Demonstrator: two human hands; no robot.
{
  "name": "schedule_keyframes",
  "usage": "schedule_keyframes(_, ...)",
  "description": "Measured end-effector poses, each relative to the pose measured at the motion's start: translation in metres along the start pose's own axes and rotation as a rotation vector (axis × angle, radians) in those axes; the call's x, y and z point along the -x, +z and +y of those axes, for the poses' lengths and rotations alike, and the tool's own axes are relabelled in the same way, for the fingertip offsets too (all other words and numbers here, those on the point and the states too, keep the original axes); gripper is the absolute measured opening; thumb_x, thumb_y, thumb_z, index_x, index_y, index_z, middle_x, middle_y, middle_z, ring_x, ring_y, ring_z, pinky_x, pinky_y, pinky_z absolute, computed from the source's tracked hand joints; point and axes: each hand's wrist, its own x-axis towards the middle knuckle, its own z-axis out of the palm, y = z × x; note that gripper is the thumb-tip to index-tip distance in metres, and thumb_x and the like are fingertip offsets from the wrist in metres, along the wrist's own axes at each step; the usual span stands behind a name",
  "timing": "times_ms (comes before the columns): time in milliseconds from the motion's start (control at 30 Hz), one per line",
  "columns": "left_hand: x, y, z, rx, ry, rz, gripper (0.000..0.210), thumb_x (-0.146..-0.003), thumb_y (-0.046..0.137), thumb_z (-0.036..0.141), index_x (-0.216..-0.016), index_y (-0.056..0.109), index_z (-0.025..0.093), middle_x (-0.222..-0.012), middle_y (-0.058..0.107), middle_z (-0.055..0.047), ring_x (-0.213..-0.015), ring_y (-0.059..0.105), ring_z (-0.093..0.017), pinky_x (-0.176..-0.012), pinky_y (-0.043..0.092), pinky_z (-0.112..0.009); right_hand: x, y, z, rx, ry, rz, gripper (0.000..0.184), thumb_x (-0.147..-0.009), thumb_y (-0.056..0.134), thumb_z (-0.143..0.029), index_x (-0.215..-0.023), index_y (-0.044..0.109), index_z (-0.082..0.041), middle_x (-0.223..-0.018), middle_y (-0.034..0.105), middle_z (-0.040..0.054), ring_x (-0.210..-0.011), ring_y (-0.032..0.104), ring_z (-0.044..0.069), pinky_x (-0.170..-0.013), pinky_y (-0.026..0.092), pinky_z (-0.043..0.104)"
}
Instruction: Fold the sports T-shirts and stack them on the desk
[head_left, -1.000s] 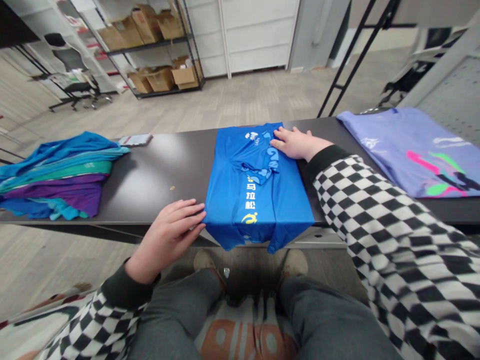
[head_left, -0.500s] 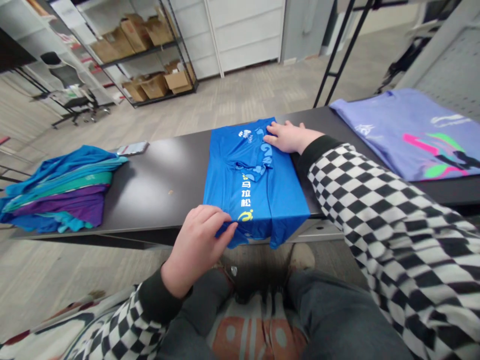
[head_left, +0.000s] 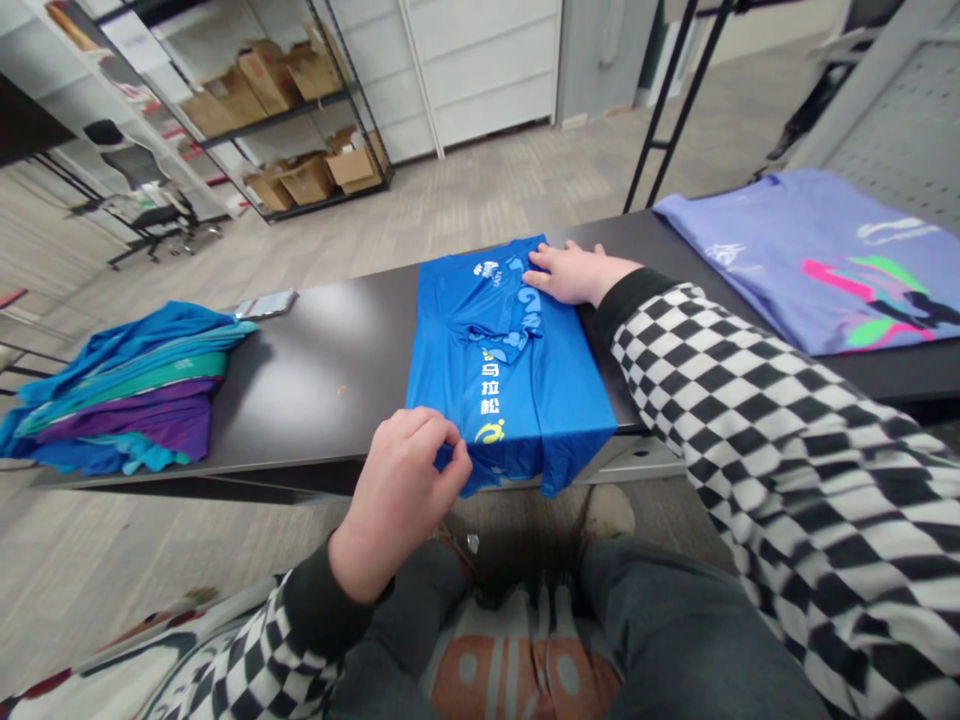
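Observation:
A blue T-shirt (head_left: 577, 365) with white characters lies partly folded over the dark bench, its lower end hanging past the front edge. One sleeve is laid inward on top, with light-blue patterned trim. My left hand (head_left: 412, 470) pinches the shirt's lower left edge, thumb and forefinger meeting in a ring. Fingers spread, my right hand (head_left: 574, 272) rests on the shirt's upper right side near the folded sleeve.
On the bench (head_left: 322, 370) a pile of blue, green and purple clothes (head_left: 135, 385) sits at left, beside a phone (head_left: 266, 304). A lavender T-shirt (head_left: 810, 240) lies spread at right. Behind, a shelf rack (head_left: 281, 112) holds cardboard boxes (head_left: 307, 180).
My left thumb and forefinger have closed together at the shirt's edge. My right hand stays in place, and the view has shifted slightly.

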Motion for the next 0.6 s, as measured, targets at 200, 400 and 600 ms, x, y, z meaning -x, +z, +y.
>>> schedule_keyframes(200,-0.002,0.001,0.012,-0.009,-0.029,0.041,0.013,-0.106,0.067,0.025,-0.093,0.065,0.026,-0.102,0.077,-0.006,-0.098,0.070,-0.028,-0.088,0.052,-0.049,0.002,-0.002,-0.003,0.001,0.014,-0.003,0.072,-0.113,0.045,-0.070,-0.175,0.052,-0.035,-0.189,0.034,0.0071,-0.169,0.029,0.059,-0.127,0.016,0.095)
schedule_keyframes(400,0.003,0.002,-0.003,0.119,0.037,0.066,0.009,-0.111,0.066,0.029,-0.117,0.072,0.027,-0.125,0.078,-0.010,-0.123,0.072,-0.029,-0.111,0.058,-0.052,0.004,-0.005,-0.006,-0.021,0.018,-0.009,0.073,-0.112,0.046,-0.072,-0.175,0.053,-0.035,-0.189,0.035,0.0070,-0.169,0.029,0.060,-0.128,0.015,0.095)
schedule_keyframes(600,0.012,-0.001,-0.042,0.018,0.146,-0.108,0.043,-0.107,0.072,0.032,-0.150,0.068,0.030,-0.156,0.070,-0.015,-0.144,0.067,-0.037,-0.122,0.056,-0.060,0.000,-0.001,0.000,-0.013,0.003,0.000,0.073,-0.111,0.046,-0.074,-0.173,0.055,-0.036,-0.189,0.035,0.0060,-0.169,0.030,0.060,-0.127,0.017,0.095)
